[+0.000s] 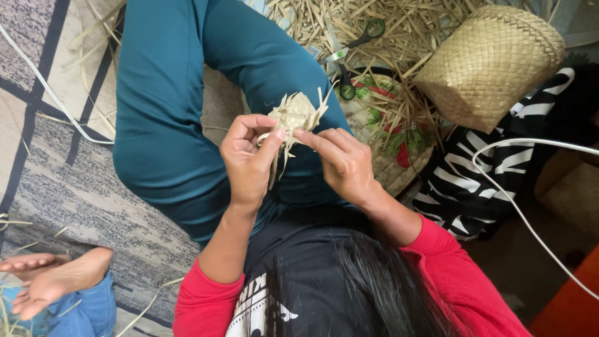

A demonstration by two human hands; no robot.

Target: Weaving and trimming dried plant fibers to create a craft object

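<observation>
Head view, near to far. Left hand (248,156) pinches the lower left edge of the weave (293,118), thumb and forefinger closed on it. Right hand (340,163) grips a strip at the weave's lower right, forefinger extended toward the left thumb; fingertips nearly meet. Weave sits just above both hands, over the teal knee (187,112), loose strip ends fanning up and right, one long strip hanging down between the hands. Both hands equally close. Beyond: scissors (352,47), strip pile (349,22), basket (490,62).
</observation>
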